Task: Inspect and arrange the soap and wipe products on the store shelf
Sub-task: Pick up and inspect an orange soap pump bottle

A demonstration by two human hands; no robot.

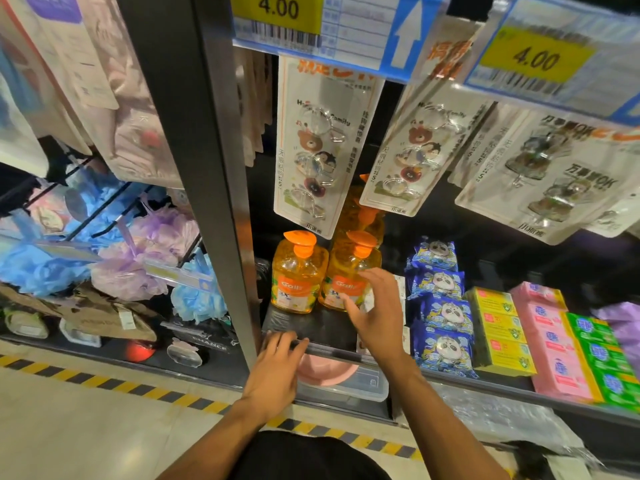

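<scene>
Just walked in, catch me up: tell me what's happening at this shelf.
A person is tidying a store shelf. The left hand grips the shelf edge; the right hand reaches, spread open, for the right orange soap bottle, not yet closed round it. Panda wipe packs and soap bars sit alongside, untouched.

Dark shelf (313, 329): you have your left hand (277, 362) curled over its front edge. Standing at its left end you will find two orange soap bottles (299, 273) side by side, with a third bottle (358, 216) behind them. To their right runs a front-to-back row of blue panda wipe packs (441, 306), then yellow soap boxes (498, 329), pink soap packs (550, 344) and green soap packs (604, 360), each row touching the next. A purple item (623, 323) lies at the far right, too blurred to identify.
</scene>
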